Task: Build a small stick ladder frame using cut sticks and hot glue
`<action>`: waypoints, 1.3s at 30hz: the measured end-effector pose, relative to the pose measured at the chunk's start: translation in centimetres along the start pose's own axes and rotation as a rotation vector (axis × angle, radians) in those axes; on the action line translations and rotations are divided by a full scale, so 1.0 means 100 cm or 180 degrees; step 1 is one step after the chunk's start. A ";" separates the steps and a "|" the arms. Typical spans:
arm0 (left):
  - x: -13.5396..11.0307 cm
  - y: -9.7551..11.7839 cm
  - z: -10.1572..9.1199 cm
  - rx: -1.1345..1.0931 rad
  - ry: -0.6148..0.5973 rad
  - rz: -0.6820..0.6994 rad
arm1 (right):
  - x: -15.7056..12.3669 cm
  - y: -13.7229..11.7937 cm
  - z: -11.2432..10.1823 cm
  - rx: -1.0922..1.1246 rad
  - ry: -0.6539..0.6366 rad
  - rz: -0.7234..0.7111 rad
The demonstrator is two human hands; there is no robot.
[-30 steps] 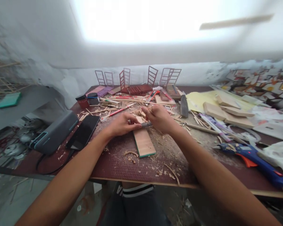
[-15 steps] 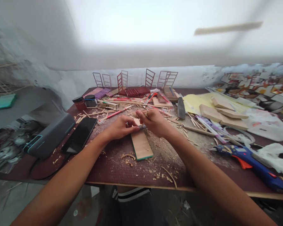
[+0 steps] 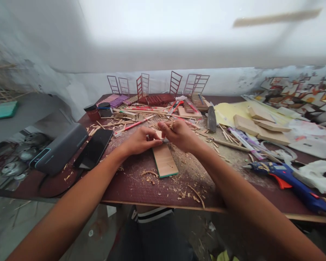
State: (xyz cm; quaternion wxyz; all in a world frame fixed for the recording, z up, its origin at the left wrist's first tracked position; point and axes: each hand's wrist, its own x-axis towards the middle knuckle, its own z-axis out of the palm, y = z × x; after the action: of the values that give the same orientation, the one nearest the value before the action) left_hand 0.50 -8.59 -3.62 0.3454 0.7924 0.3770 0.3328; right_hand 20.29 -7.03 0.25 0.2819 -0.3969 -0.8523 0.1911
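Nearest me, pale curled wood shavings (image 3: 196,194) lie along the front of the dark red worktop (image 3: 119,194). Just beyond, the flat, pale wooden block with green edges (image 3: 165,161) lies on the worktop, its far end under my hands. My left hand (image 3: 141,139) has thumb and forefinger drawn together over it; I can't tell whether they pinch anything. My right hand (image 3: 182,136) is curled around a narrow grey strip (image 3: 165,140), most of it hidden. Compared with a second ago, the fingertips sit closer together and less of that strip shows between them; I read that as close work at one spot. The block looks barely shifted. Farther out, the black, flat-screened phone (image 3: 95,148) lies to the left, and at the back stands the dark red, slatted miniature furniture (image 3: 157,99).
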 end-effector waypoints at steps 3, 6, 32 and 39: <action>-0.001 0.001 -0.001 -0.0024 -0.0010 -0.0053 | 0.000 0.003 -0.001 0.0013 -0.0041 0.0046; -0.001 0.005 -0.003 0.0010 -0.0023 -0.0086 | 0.002 0.005 -0.004 -0.0010 0.0022 0.0210; -0.008 0.045 -0.003 0.0518 0.0815 0.1344 | -0.002 -0.022 -0.020 0.3002 -0.0107 0.1010; -0.008 0.021 -0.015 0.1129 -0.0193 0.0568 | 0.001 -0.007 -0.015 0.1615 0.0813 0.0510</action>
State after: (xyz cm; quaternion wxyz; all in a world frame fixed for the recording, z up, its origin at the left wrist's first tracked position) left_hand -0.32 -9.79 -1.37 0.1807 0.8808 0.3474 0.2664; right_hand 20.75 -7.22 1.79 0.4612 -0.4006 -0.7009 0.3682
